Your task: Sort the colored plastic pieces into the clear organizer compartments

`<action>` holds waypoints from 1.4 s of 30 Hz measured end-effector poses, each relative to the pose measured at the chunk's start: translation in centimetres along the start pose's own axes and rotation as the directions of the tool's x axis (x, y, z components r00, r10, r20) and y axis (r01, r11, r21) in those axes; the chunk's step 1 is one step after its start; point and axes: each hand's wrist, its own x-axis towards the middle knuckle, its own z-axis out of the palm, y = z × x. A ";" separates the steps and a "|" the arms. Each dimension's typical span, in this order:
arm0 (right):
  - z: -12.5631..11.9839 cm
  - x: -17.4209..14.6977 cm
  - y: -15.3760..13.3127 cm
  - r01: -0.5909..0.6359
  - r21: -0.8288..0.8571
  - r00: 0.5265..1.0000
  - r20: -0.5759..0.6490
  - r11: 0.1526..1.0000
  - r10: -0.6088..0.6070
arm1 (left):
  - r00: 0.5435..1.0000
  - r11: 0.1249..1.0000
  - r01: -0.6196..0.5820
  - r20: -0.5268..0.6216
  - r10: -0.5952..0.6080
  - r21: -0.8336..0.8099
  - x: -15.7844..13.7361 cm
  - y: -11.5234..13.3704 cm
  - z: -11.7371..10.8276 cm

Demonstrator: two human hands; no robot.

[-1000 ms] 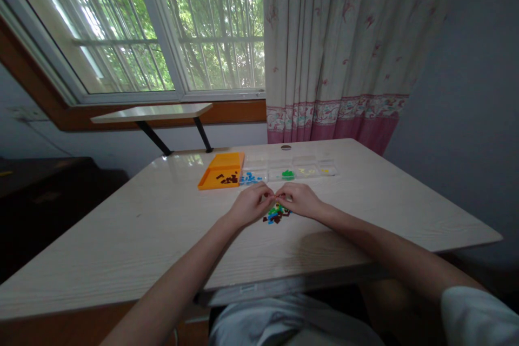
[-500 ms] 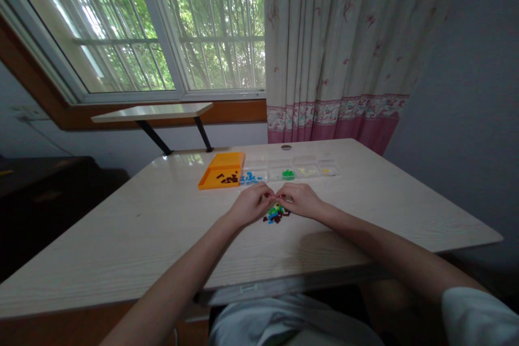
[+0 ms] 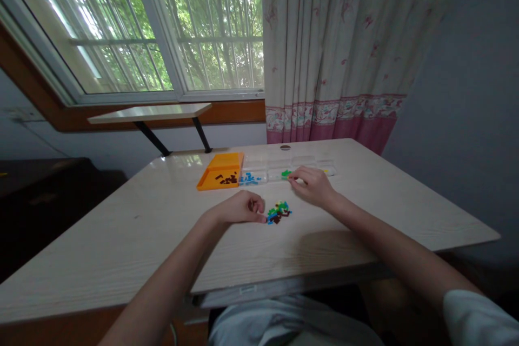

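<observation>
A mixed pile of small building pieces [image 3: 279, 213], brown, blue, green and yellow, lies on the table. My left hand [image 3: 241, 207] rests just left of it, fingers curled and thumb tip at the pile's edge; whatever it may pinch is too small to name. Farther forward, my right hand [image 3: 313, 186] reaches to the clear compartment box, its fingertips pinched beside the green pieces [image 3: 286, 174]. Anything between those fingertips is too small to make out. The hand covers part of the box's right-hand compartments.
An orange tray [image 3: 206, 183] holding brown pieces [image 3: 229, 179] stands at the back left. Blue pieces [image 3: 250, 178] fill a clear compartment beside it. A raised shelf [image 3: 152, 113] sits at the table's [image 3: 162, 238] back left, under the window; a curtain [image 3: 324, 65] hangs behind.
My hands were together above the pile and have parted. The right moved forward to the green compartment. The left moved slightly left and down beside the pile, which now shows more fully.
</observation>
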 end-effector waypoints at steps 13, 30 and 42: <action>-1.2 0.4 0.5 -0.037 -0.016 0.989 -0.143 0.999 0.034 | 0.985 0.980 -0.064 -0.149 0.093 0.190 0.5 -0.3 0.0; -4.3 0.3 6.7 -0.150 -0.283 0.964 0.172 0.947 0.204 | 0.972 0.939 -0.092 -0.177 0.158 0.331 0.3 0.4 -0.1; -5.0 -2.0 12.7 -0.450 -0.442 0.776 0.237 0.776 0.585 | 0.977 0.932 -0.123 -0.122 0.173 0.341 0.3 0.4 -0.1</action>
